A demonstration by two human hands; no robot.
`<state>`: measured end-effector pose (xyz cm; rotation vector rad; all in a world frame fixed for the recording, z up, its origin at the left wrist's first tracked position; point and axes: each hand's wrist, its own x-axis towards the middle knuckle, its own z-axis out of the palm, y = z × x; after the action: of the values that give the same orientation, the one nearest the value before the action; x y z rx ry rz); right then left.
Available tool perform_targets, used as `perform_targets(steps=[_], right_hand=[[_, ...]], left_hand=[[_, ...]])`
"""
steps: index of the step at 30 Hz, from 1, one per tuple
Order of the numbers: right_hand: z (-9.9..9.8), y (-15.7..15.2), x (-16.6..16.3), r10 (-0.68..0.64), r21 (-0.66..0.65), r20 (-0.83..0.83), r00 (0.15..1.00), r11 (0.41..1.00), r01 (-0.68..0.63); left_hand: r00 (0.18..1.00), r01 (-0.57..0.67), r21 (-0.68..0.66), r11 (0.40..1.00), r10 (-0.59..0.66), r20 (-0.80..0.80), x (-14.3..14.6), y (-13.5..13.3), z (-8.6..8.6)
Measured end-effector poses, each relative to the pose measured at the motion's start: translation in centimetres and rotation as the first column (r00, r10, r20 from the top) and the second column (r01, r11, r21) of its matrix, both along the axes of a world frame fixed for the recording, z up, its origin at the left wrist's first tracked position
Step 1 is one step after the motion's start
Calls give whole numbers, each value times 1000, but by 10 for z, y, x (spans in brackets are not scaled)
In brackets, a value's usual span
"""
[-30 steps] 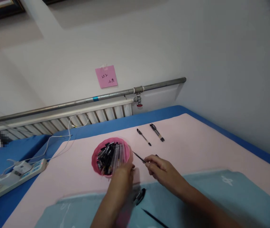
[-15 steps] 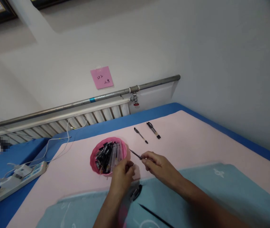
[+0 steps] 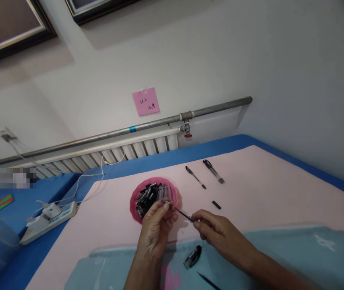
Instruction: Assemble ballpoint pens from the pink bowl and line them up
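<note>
Two bare hands are shown at work over a pink sheet [image 3: 259,189]. By the right hand [image 3: 216,229], a slender dark rod [image 3: 184,214] is gripped between curled fingers and thumb; its pointed end is directed leftward, toward the other hand. By the left hand [image 3: 156,227], a small shiny piece [image 3: 168,202] is pinched between thumb and forefinger, the remaining fingers being loosely curled beneath. Whether the rod's tip is in contact with the left fingers cannot be told. The left hand is set in front of a scalloped pink bowl [image 3: 133,201], whose near rim is partly hidden by it; black and clear pen parts [image 3: 148,195] are heaped inside. Beyond the hands, a thin pen [image 3: 195,177] and a thicker pen bundle [image 3: 214,172] are laid side by side, apart, with a short black piece [image 3: 216,205] placed nearer. On a teal cloth [image 3: 283,245], a black cap-like piece [image 3: 192,257] and a second dark rod [image 3: 207,280] are seen, the latter cut off by the lower edge.
</note>
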<state>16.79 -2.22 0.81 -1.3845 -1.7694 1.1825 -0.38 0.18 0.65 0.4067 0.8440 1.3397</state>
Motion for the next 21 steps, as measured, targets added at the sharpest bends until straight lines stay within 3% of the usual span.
perform_targets(steps=[13, 21], right_hand=[[1, 0, -1, -16, 42, -41, 999, 999, 18], [-4, -7, -5, -94, 269, 74, 993, 960, 71]], left_hand=[[994, 47, -11, 999, -48, -97, 9, -6, -1], [991, 75, -5, 997, -75, -113, 15, -7, -6]])
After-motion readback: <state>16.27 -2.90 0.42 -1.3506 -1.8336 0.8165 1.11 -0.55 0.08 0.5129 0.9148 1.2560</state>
